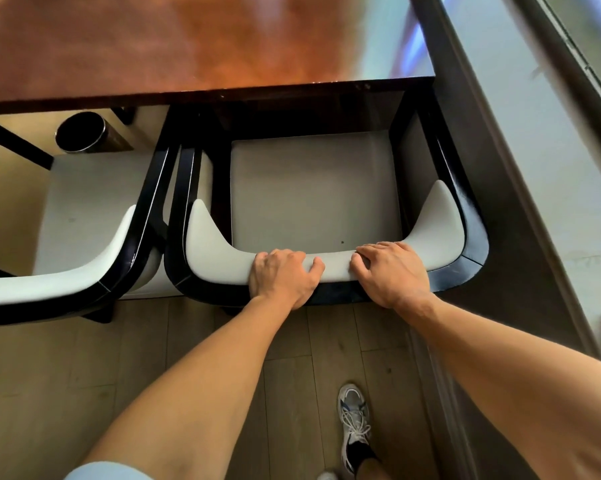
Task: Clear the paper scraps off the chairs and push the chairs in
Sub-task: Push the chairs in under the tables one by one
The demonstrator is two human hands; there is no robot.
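A black-framed chair with white padding (pixel 441 216) stands in front of me, its grey seat (pixel 313 192) bare of paper and its front part under the wooden table (pixel 153 46). My left hand (pixel 283 277) and my right hand (pixel 391 273) both grip the top of its curved backrest, side by side. A second chair of the same kind (pixel 84 271) stands to the left, its seat also bare where visible and its armrest close against the first chair.
A round dark waste bin (pixel 80 131) stands on the floor under the table at the left. A dark wall ledge (pixel 500 202) runs close along the right side of the chair. My foot in a white sneaker (pixel 354 420) is on the wood floor behind.
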